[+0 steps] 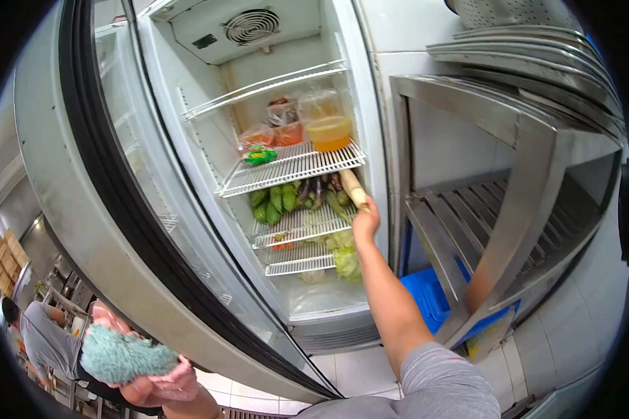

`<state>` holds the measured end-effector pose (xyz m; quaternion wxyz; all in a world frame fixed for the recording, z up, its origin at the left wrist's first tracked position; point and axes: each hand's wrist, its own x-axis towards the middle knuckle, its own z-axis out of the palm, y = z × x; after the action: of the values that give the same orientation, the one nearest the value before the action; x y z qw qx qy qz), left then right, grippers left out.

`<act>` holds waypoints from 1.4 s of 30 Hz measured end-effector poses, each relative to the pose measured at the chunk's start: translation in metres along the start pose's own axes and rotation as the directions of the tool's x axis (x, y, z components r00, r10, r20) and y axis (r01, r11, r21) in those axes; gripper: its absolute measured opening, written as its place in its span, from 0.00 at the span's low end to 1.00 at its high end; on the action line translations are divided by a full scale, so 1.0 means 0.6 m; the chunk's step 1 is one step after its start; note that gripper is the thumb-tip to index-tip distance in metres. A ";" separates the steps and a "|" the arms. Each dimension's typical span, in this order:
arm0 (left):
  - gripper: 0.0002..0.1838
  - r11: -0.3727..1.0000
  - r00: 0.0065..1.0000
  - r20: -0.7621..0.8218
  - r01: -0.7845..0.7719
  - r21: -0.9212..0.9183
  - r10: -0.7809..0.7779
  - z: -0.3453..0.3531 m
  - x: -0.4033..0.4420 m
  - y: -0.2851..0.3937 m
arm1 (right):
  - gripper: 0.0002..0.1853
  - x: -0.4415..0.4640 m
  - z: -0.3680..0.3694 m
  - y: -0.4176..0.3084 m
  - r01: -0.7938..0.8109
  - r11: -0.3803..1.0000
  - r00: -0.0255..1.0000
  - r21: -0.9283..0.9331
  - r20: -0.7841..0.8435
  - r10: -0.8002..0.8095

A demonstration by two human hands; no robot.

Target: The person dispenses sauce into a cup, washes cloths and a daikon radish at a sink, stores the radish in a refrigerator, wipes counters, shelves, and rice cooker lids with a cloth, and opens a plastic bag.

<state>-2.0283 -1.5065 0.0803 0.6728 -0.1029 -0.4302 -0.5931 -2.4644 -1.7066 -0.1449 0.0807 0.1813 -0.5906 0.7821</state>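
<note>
My right hand (pixel 365 218) reaches into the open fridge, its fingers closed round the near end of a long pale white radish (pixel 353 188). The radish lies at the right side of a wire shelf, beside dark eggplants (pixel 318 190) and green cucumber-like vegetables (pixel 276 201). At lower left, my left hand (pixel 143 390) grips a fluffy teal and pink cloth (pixel 129 357) by the outer side of the fridge door (pixel 112 202). Part of that hand is covered by the cloth.
On the shelf above stand a tub of yellow liquid (pixel 328 133) and bagged red food (pixel 286 133). Lettuce (pixel 345 255) sits lower down. A steel rack (pixel 538 188) with stacked trays (pixel 531 59) and a blue crate (pixel 426 297) flanks the right. Another person (pixel 49 342) is at far left.
</note>
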 end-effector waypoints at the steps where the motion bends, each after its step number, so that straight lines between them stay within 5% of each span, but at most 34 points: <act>1: 0.37 1.000 1.000 -0.002 -0.017 0.008 0.017 -0.002 0.004 0.005 | 0.17 -0.014 -0.015 -0.022 -0.009 1.000 0.999 -0.010 -0.046 0.008; 2: 0.36 0.997 0.999 0.031 -0.024 0.077 0.022 -0.005 0.005 0.003 | 0.15 -0.012 -0.008 0.012 0.196 0.975 0.957 -0.101 -0.199 -0.213; 5: 0.38 0.978 0.991 0.133 -0.040 0.205 0.013 -0.008 0.009 -0.007 | 0.19 -0.036 -0.032 -0.018 -0.315 0.934 0.947 0.166 -0.013 0.322; 6: 0.40 0.974 0.984 0.180 -0.048 0.223 0.007 -0.009 0.009 -0.014 | 0.19 -0.033 -0.030 0.007 -0.320 0.935 0.946 0.156 -0.011 0.325; 9: 0.43 0.963 0.945 0.327 -0.087 0.253 -0.001 -0.013 0.020 -0.036 | 0.17 -0.032 -0.026 0.078 -0.774 0.461 0.625 0.434 0.410 0.664; 14: 0.48 0.944 0.861 0.508 -0.159 0.287 -0.009 -0.023 0.030 -0.057 | 0.10 -0.100 -0.033 0.015 -0.567 0.069 0.613 0.821 0.365 0.700; 15: 0.48 0.941 0.866 0.500 -0.166 0.293 -0.003 -0.019 0.031 -0.061 | 0.10 -0.100 -0.030 0.003 -0.565 0.065 0.611 0.823 0.364 0.703; 17: 0.47 0.935 0.876 0.482 -0.187 0.301 0.020 -0.012 0.038 -0.066 | 0.09 -0.097 -0.021 -0.033 -0.408 0.418 0.859 0.812 0.186 0.478; 19: 0.46 0.927 0.886 0.463 -0.190 0.322 0.021 -0.014 0.036 -0.064 | 0.08 -0.087 0.004 -0.091 -0.194 0.659 0.943 0.727 -0.047 0.330; 21: 0.45 0.920 0.892 0.450 -0.198 0.337 0.027 -0.011 0.038 -0.069 | 0.09 -0.067 0.025 -0.073 0.066 0.970 0.997 0.232 -0.064 -0.053; 22: 0.44 0.916 0.896 0.443 -0.202 0.346 0.030 -0.009 0.038 -0.068 | 0.09 -0.055 0.032 -0.053 0.054 0.970 0.997 0.236 -0.058 -0.042; 23: 0.44 0.912 0.900 0.435 -0.204 0.356 0.031 -0.007 0.034 -0.068 | 0.11 -0.035 0.034 -0.035 0.355 0.935 0.935 -0.009 -0.015 -0.356; 24: 0.43 0.910 0.898 0.440 -0.210 0.357 0.034 -0.005 0.035 -0.068 | 0.13 -0.019 0.030 -0.021 0.624 0.747 0.778 -0.227 0.100 -0.620; 31: 0.40 0.893 0.885 0.466 -0.221 0.392 0.014 -0.008 0.021 -0.069 | 0.12 -0.041 -0.024 -0.008 0.571 0.798 0.820 -0.189 0.180 -0.544; 32: 0.40 0.889 0.876 0.482 -0.226 0.397 0.007 -0.008 0.021 -0.072 | 0.12 -0.013 0.017 0.007 0.518 0.826 0.852 -0.223 0.218 -0.476; 33: 0.39 0.886 0.867 0.499 -0.233 0.402 0.002 -0.008 0.018 -0.073 | 0.12 0.021 0.045 0.027 0.252 0.927 0.950 -0.276 0.255 -0.182; 34: 0.39 0.882 0.858 0.514 -0.237 0.408 -0.007 -0.007 0.016 -0.075 | 0.13 0.062 0.065 0.064 0.254 0.944 0.960 -0.212 0.172 -0.220; 37: 0.38 0.869 0.831 0.555 -0.250 0.427 -0.033 -0.006 0.010 -0.081 | 0.16 0.115 0.089 0.067 0.203 0.882 0.917 -0.425 0.399 -0.019; 38: 0.37 0.866 0.823 0.566 -0.254 0.432 -0.041 -0.008 0.009 -0.085 | 0.16 0.097 0.083 0.069 0.200 0.881 0.916 -0.429 0.400 -0.013; 40: 0.36 0.855 0.803 0.593 -0.263 0.446 -0.062 -0.015 0.004 -0.094 | 0.19 0.009 0.022 -0.035 0.454 0.660 0.890 -0.599 0.265 -0.372; 42: 0.35 0.846 0.777 0.625 -0.283 0.451 -0.073 -0.022 -0.006 -0.104 | 0.23 -0.062 -0.052 -0.046 0.397 0.836 0.886 -0.379 0.394 -0.243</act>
<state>-2.0771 -1.5297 0.0467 0.5284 -0.1305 -0.7643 -0.3459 -2.4265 -1.6658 -0.1414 0.1517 0.3835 -0.7205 0.5574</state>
